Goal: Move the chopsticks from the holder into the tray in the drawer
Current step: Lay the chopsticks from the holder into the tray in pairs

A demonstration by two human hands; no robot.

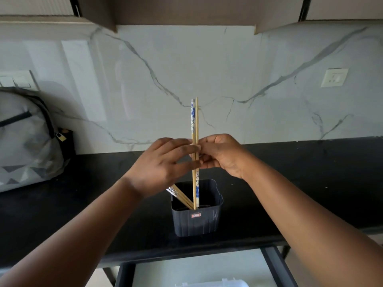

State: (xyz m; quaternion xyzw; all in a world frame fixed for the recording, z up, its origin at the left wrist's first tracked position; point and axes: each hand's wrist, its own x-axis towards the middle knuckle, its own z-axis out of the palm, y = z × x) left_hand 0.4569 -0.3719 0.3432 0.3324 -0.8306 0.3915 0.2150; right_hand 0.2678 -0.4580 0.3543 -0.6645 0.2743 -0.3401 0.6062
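A dark square holder (196, 222) stands on the black counter near its front edge. Two wooden chopsticks (194, 121) with blue-and-white patterned ends are held upright, their lower ends still inside the holder. My left hand (163, 164) and my right hand (221, 154) both pinch this pair at mid-length, fingers meeting around the sticks. A few more chopsticks (180, 195) lean against the holder's left wall. Below the counter edge an open drawer (275, 266) shows, with the white rim of a tray (213, 283) at the bottom of the view.
A grey backpack (27, 141) with a small padlock leans against the marble backsplash at the left. A wall socket (334, 77) sits at the right, switches at the far left. Overhead cabinets (186, 11) hang above. The black counter (310, 183) stretches to the right.
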